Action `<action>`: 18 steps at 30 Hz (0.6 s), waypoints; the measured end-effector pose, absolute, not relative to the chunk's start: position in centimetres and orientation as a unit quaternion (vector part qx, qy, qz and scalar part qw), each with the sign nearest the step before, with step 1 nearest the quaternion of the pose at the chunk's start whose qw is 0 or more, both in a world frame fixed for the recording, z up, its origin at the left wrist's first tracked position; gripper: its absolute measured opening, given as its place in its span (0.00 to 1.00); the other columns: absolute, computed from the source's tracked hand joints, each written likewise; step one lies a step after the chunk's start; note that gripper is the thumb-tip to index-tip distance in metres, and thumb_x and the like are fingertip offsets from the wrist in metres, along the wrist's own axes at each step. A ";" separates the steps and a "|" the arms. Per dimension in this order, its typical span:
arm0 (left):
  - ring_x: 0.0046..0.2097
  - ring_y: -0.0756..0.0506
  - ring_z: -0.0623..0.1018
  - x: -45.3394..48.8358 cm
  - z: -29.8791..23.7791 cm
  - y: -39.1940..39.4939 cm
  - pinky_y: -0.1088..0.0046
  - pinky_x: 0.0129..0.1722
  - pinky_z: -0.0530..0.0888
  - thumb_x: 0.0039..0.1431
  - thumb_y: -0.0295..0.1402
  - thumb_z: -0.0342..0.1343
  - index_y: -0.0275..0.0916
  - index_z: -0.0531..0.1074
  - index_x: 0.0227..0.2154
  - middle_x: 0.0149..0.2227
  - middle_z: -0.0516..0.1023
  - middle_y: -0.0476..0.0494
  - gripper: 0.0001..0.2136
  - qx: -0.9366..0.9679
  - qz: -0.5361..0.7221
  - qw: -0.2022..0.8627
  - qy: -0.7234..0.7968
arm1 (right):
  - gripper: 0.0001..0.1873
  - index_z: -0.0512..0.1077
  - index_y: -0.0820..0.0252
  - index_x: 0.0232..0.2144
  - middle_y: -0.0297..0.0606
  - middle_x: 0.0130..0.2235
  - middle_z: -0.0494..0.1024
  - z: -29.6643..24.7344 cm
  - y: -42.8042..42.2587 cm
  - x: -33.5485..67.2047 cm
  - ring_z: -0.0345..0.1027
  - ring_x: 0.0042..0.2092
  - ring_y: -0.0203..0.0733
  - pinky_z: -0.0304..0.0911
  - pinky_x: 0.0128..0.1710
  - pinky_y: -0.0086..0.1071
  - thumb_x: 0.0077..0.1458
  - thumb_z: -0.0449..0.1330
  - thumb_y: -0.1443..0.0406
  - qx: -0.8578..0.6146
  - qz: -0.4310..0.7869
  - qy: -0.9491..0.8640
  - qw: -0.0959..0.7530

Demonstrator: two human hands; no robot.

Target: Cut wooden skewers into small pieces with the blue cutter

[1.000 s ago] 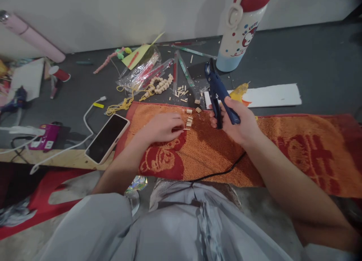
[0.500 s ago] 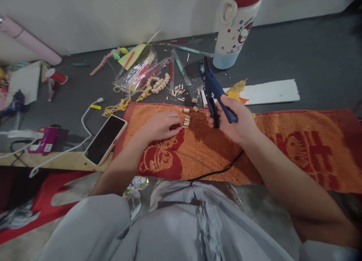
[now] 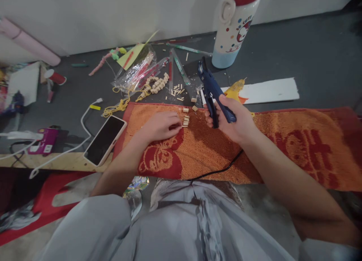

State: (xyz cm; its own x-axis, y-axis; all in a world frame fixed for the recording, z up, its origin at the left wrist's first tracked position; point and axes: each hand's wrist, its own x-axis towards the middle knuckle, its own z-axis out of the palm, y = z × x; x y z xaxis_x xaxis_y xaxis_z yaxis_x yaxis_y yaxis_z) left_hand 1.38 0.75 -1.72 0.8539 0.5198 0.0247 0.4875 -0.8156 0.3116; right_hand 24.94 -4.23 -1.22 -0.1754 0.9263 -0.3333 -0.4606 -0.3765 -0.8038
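My right hand [image 3: 236, 119] is wrapped round the grip of a blue glue gun [image 3: 210, 88], whose nozzle points away from me toward the bottle; its black cord [image 3: 215, 172] trails down to my lap. My left hand [image 3: 161, 126] rests on an orange and red towel [image 3: 203, 148], fingers curled and pinched at a small stack of short wooden stick pieces [image 3: 186, 121]. What the fingertips hold is too small to name. More loose stick pieces [image 3: 178, 90] lie just beyond the towel's far edge.
A white and red cartoon bottle [image 3: 234, 25] stands at the back. A phone [image 3: 104, 139] with a white cable lies left of the towel. Plastic packets [image 3: 141, 70], yellow string [image 3: 118, 104], a white strip [image 3: 268, 89] and a pink roll [image 3: 25, 42] litter the dark floor.
The view shifted slightly, so everything sits a little higher and further left. My left hand's fingers edged onto the stick stack. The right hand keeps the glue gun much as before.
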 end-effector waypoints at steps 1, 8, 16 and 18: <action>0.36 0.49 0.73 1.4 -1.7 0.7 0.74 0.35 0.66 0.59 0.33 0.48 0.38 0.71 0.32 0.34 0.75 0.45 0.08 0.951 0.053 0.148 0.265 | 0.16 0.68 0.56 0.29 0.34 0.26 0.70 -1.2 -4.2 24.9 0.64 0.24 0.35 0.58 0.22 0.33 0.53 0.56 0.50 -0.420 0.716 -0.275 0.485; 0.36 0.49 0.73 1.5 -1.7 0.7 0.74 0.35 0.66 0.60 0.33 0.47 0.39 0.71 0.32 0.34 0.74 0.45 0.09 0.953 0.052 0.140 0.265 | 0.16 0.69 0.55 0.30 0.35 0.26 0.71 -1.1 -4.3 24.8 0.63 0.25 0.36 0.57 0.21 0.32 0.52 0.57 0.50 -0.423 0.710 -0.282 0.486; 0.36 0.49 0.73 1.5 -1.6 0.6 0.73 0.34 0.66 0.61 0.34 0.46 0.38 0.72 0.32 0.34 0.74 0.44 0.10 0.955 0.043 0.132 0.263 | 0.16 0.68 0.56 0.28 0.35 0.25 0.70 -1.1 -4.3 24.7 0.62 0.24 0.35 0.57 0.21 0.31 0.51 0.57 0.50 -0.423 0.714 -0.270 0.489; 0.36 0.49 0.73 1.5 -1.6 0.6 0.73 0.34 0.66 0.61 0.34 0.46 0.38 0.72 0.33 0.34 0.74 0.44 0.10 0.954 0.042 0.131 0.265 | 0.16 0.68 0.56 0.29 0.35 0.25 0.70 -1.2 -4.3 24.7 0.62 0.24 0.35 0.57 0.21 0.31 0.51 0.58 0.50 -0.420 0.715 -0.270 0.489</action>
